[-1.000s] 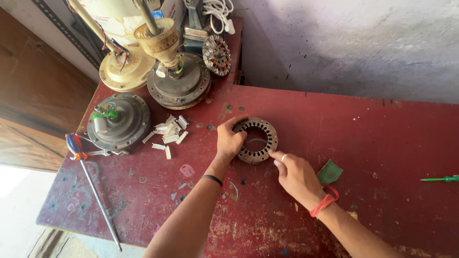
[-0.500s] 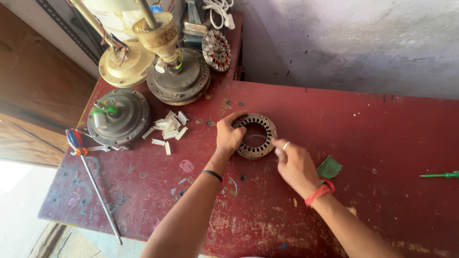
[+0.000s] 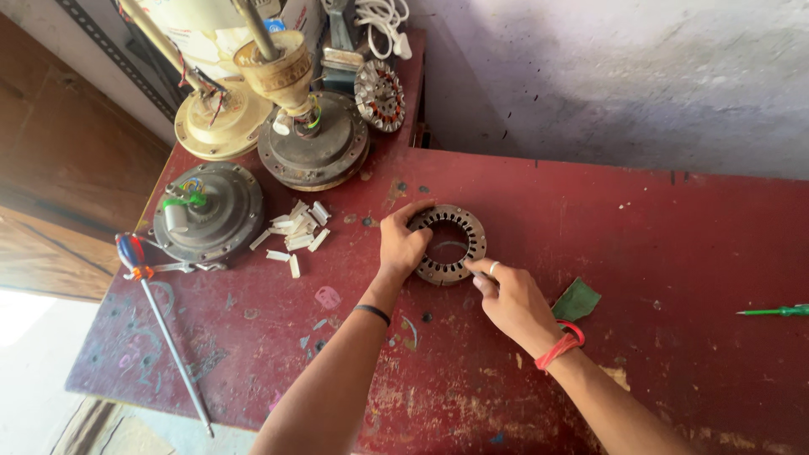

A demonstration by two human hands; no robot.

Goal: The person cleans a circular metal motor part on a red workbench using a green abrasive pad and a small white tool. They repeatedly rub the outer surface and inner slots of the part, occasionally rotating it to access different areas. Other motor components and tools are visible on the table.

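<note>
- Slotted metal stator ring [image 3: 449, 244] lying flat on red table [image 3: 674, 253], roughly mid-table, nearer the far edge than the near one.
- Left hand [image 3: 402, 244] curled over the ring's left rim, fingers wrapped onto its outer edge, thumb side toward the near edge; grip closed on the ring.
- Right hand [image 3: 514, 303] at the ring's near-right rim, fingers pinched together and touching the metal; whether anything small is pinched between them, cannot tell. Ring band on one finger, red band at the wrist.
- Green scrap [image 3: 576, 300] flat on the table just right of the right hand, apart from the ring.
- Pile of white strips [image 3: 295, 232] left of the ring, near it, not touching.
- Dark round motor housing [image 3: 209, 212] beyond the strips toward the left edge.
- Two more motor housings with shafts [image 3: 286, 126] at the far-left corner.
- Long screwdriver with red-blue handle [image 3: 160, 324] along the left edge.
- Green screwdriver [image 3: 775, 311] at the right edge, well apart from both hands.
</note>
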